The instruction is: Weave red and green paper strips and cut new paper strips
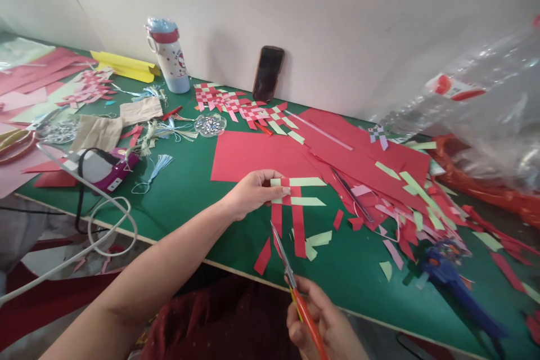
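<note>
My left hand [253,192] pinches a small woven piece [295,202] made of red and pale green paper strips and holds it just above the green table [189,202]. Two long red strips hang down from the weave. My right hand [324,320] is closed on the red handles of a pair of scissors [291,281]. The blades point up and left, and their tip sits by the lower end of the left red strip. A cut red scrap [262,256] lies below on the table.
Red paper sheets [261,154] and several loose strips cover the table's middle and right. Finished woven pieces [236,102], a phone [268,73] and a bottle [171,56] stand near the wall. A blue glue gun [447,273] lies at right; cables [105,219] at left.
</note>
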`<state>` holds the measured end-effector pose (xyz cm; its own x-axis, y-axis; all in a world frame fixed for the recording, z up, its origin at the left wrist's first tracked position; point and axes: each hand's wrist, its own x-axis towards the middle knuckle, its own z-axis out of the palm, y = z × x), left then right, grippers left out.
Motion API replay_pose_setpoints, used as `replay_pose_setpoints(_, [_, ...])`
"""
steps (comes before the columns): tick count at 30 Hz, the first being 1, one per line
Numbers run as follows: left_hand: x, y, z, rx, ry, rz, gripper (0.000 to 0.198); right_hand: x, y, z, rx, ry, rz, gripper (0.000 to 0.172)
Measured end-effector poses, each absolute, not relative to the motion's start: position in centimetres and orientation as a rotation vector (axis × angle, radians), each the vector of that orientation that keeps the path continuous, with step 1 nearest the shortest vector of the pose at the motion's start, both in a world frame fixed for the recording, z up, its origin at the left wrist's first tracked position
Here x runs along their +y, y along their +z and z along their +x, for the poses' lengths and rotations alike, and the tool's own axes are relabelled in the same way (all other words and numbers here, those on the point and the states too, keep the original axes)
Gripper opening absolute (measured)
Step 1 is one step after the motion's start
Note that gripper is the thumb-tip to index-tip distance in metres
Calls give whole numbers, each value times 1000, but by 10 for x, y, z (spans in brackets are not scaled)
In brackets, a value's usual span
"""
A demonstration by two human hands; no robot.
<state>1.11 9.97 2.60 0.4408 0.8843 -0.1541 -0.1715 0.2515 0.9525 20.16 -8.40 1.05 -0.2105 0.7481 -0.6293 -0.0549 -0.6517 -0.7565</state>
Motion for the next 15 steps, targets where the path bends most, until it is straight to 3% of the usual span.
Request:
replay_pose_setpoints(5, [99,25,13,815,833,1059,34,-81,11,199,-709,1930,-1553,58])
replay_pose_setpoints(15, [97,28,14,783,836,1057,34,-79,17,195,-810,1900,-1475,75])
